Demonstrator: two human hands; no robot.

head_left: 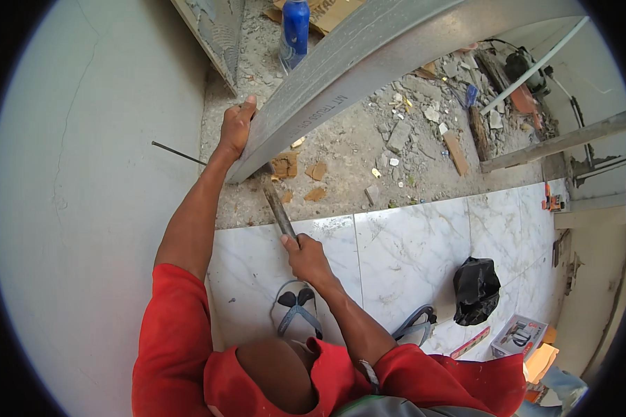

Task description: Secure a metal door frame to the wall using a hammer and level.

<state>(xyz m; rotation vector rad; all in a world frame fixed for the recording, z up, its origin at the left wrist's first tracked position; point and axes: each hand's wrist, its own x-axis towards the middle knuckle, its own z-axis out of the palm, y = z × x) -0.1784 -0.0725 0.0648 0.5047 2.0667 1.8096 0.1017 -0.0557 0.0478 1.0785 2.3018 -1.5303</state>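
I see a pale wall (83, 174) with a thin crack at nine o'clock, and from three to six o'clock the floor is of white marbled tiles (410, 243). Beyond the edge of the tiles, the ground is rough concrete (348, 153), and broken rubble (400, 135) is scattered on it between one and two o'clock. A wooden bar (560, 142) crosses the scene near two o'clock. At twelve o'clock stands a blue-topped bottle (295, 29); what it contains I cannot tell. A black plastic bag (476, 292) sits on the tiles at four o'clock, and farther out in the same direction is a printed carton (519, 337); I cannot see inside either one. The large metal beam (368, 59) curves in my wide lens from one o'clock down to ten o'clock. The left hand (236, 128), between ten and eleven o'clock, has its fingers hooked on the beam's edge, near its lower end. The right hand (307, 258), at six o'clock, is closed around the handle of a tool (279, 210), which points toward eleven o'clock; its far end is just beside the beam's lower end, too unclear for me to name its kind. The two hands are well apart, with the tool's far end between them.
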